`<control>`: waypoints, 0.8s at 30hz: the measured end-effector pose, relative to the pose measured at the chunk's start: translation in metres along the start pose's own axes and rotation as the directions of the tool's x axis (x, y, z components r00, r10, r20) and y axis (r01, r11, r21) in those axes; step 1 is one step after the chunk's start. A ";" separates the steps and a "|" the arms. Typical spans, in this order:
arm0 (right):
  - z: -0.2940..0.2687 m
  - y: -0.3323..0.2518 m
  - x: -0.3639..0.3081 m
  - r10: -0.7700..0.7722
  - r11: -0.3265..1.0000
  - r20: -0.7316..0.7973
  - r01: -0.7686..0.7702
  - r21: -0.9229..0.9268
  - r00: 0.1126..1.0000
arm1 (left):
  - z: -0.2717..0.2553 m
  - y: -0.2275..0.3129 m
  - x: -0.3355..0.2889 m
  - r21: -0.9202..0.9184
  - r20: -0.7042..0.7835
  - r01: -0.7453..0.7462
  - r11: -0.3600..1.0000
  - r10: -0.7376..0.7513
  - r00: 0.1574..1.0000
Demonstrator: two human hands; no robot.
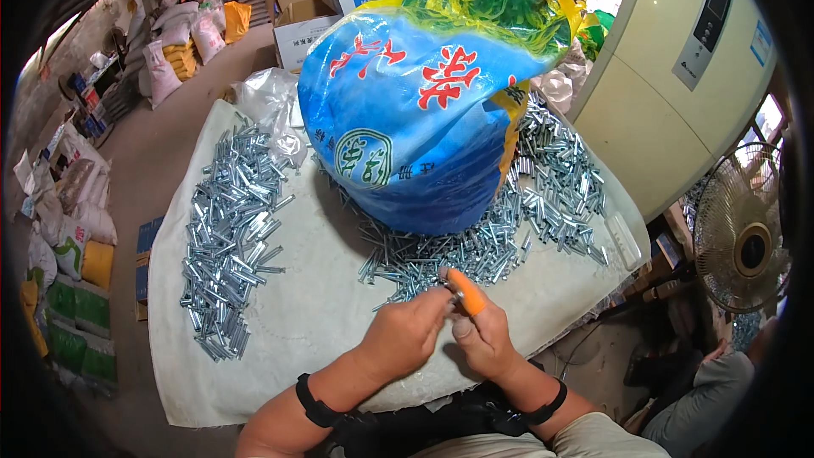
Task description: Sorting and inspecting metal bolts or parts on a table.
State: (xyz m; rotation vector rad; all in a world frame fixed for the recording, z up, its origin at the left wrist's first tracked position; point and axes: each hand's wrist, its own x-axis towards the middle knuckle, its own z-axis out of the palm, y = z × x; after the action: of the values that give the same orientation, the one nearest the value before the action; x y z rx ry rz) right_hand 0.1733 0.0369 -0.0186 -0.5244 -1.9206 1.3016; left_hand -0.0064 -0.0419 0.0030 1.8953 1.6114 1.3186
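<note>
My left hand (405,332) is closed, its fingertips meeting the right hand over the near part of the cloth-covered table (314,322). What it holds, if anything, is hidden by the fingers. My right hand (487,337) wears an orange finger cover (466,292) and pinches a small shiny metal fastener (457,297) that shows only in part. Just beyond both hands lies a heap of slim silvery metal fasteners (441,261). A big blue plastic sack (407,119) with red printing rests behind and partly over that heap.
On the left of the table is another long pile of metal fasteners (229,246); a third pile (560,195) lies at right. A clear plastic bag (270,106) sits at the back left. To the right stand a cream cabinet-like appliance (653,110) and a fan (742,229). Another person's sleeve (708,399) shows lower right.
</note>
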 end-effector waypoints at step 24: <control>-0.022 0.013 -0.004 0.193 0.978 -0.196 -0.173 0.114 0.961 | -0.042 -0.051 0.013 -0.493 -0.344 0.304 0.815 -0.504 0.793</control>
State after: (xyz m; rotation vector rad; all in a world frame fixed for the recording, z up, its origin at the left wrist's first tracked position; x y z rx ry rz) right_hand 0.1921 0.0524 -0.0275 -0.7722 -1.6615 1.3893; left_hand -0.0709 -0.0277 -0.0073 0.9383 1.6463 1.8094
